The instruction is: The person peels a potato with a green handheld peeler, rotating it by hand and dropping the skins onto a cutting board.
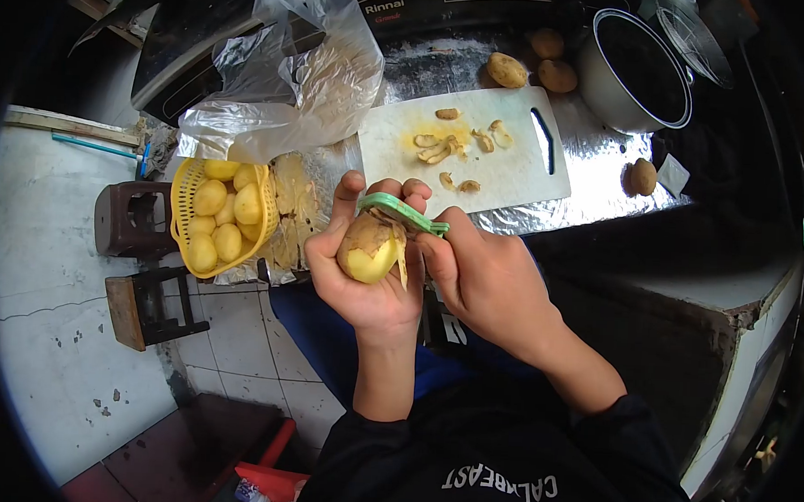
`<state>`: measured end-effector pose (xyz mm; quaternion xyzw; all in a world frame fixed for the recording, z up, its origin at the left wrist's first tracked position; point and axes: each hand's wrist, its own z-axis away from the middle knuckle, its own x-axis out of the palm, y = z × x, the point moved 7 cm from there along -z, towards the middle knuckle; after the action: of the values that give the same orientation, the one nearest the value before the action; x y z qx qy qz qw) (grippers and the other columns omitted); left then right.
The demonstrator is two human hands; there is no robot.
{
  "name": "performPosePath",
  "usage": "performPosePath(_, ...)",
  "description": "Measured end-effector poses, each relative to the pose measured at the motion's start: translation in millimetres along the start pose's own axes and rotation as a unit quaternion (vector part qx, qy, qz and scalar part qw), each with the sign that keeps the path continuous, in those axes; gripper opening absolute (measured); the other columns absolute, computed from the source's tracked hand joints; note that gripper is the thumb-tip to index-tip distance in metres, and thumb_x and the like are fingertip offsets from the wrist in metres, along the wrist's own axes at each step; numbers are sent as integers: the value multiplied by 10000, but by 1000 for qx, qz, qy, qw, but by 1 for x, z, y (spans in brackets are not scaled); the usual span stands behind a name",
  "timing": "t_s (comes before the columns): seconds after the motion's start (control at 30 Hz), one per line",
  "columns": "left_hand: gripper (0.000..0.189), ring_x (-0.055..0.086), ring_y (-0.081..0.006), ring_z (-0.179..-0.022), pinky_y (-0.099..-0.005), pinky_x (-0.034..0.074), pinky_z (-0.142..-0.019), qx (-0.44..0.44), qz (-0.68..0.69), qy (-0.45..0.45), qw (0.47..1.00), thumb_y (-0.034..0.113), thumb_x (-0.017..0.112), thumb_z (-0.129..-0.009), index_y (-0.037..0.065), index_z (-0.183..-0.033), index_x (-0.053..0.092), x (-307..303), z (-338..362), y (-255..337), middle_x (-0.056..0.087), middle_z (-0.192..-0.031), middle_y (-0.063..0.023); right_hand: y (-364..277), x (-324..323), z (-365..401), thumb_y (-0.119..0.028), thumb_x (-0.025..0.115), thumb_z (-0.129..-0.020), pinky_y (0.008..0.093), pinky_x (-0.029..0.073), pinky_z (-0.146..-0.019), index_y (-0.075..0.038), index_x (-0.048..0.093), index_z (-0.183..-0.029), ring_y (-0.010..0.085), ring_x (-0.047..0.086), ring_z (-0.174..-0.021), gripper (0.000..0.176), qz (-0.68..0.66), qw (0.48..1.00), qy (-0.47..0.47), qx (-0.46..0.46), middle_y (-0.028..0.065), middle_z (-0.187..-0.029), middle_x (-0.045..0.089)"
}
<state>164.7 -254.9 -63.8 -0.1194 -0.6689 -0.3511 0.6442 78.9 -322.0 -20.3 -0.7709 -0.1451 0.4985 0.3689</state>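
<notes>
A partly peeled potato (367, 255) rests in my left hand (360, 294), whose fingers curl around it. Its lower side is bare and yellow, brown skin covers the upper part, and a strip of peel hangs from its right side. My right hand (495, 277) grips the end of a green peeler (402, 212), which lies across the top of the potato. Beyond my hands is a white cutting board (385, 134) with scattered potato peels (440, 150) on it. To the left, a yellow basket (181, 207) holds several peeled potatoes (210, 198).
Unpeeled potatoes (507, 70) sit behind the board, near a large pot (598, 80). Another brown potato (640, 177) lies on the foil at right. A crumpled plastic bag (329, 77) covers the back left. Stools (126, 313) stand on the floor below the basket.
</notes>
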Motion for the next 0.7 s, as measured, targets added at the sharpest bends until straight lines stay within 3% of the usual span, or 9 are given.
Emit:
performPosePath(0.2, 389, 565, -365, -1024, -401, 519, -857, 12, -17, 20, 1000, 297, 394, -833, 28, -1106, 456, 8, 1, 3, 561, -934, -180, -6, -1, -3, -273, 542, -946, 371, 452, -400, -57, 455, -835, 276, 585, -463, 258, 16, 1000, 19, -19, 101, -558, 566)
performPosePath(0.27, 374, 570, -365, -1015, -395, 519, -843, 8, -5, 24, 1000, 309, 393, -849, 25, -1082, 467, 1, -5, -1, 569, -919, -179, -3, 0, -3, -191, 551, -941, 411, 463, -474, -29, 466, -881, 347, 588, -533, 193, -16, 1000, 12, 3, 153, -582, 543)
performPosePath(0.33, 446, 603, -294, -962, -362, 517, -792, -26, -32, -88, 995, 430, 362, -944, 14, -1014, 505, 0, -13, -8, 595, -898, -173, -2, -2, -3, -189, 555, -940, 408, 464, -474, -30, 466, -881, 344, 590, -534, 192, -5, 1000, 18, -5, 150, -584, 543)
performPosePath(0.37, 446, 603, -294, -962, -362, 517, -792, -24, -31, -88, 995, 430, 362, -944, 14, -1014, 505, -6, -11, -6, 595, -898, -173, -2, -3, -3, -188, 558, -938, 405, 465, -474, -31, 465, -882, 341, 591, -536, 191, 4, 1000, 26, -12, 147, -587, 544)
performPosePath(0.43, 622, 609, -212, -943, -333, 502, -771, -9, -279, 57, 959, 570, 281, -973, 4, -961, 541, -22, -6, 5, 623, -946, -178, 6, -3, -3, -230, 561, -935, 384, 458, -440, -43, 466, -860, 305, 593, -507, 223, 30, 999, 30, -19, 125, -591, 562)
performPosePath(0.47, 726, 617, -165, -901, -323, 493, -800, -62, -347, 68, 933, 630, 234, -957, -13, -986, 569, -21, -4, 7, 641, -990, -174, 10, -5, -2, -273, 565, -933, 364, 451, -406, -56, 467, -839, 270, 595, -478, 256, 54, 998, 33, -25, 103, -596, 580)
performPosePath(0.63, 684, 620, -177, -841, -300, 478, -770, -130, -241, 28, 961, 540, 266, -986, -61, -1003, 591, 1, -5, -5, 657, -880, -155, 12, -8, -3, -283, 585, -916, 355, 438, -393, -57, 475, -816, 267, 585, -464, 270, 86, 994, 22, -65, 96, -589, 566)
performPosePath(0.7, 642, 608, -185, -769, -285, 473, -732, -30, -286, 41, 957, 494, 289, -987, -59, -932, 609, -10, -7, 5, 636, -828, -155, 9, -7, -2, -289, 592, -910, 350, 433, -386, -60, 478, -808, 260, 580, -456, 276, 93, 992, 16, -83, 89, -579, 560)
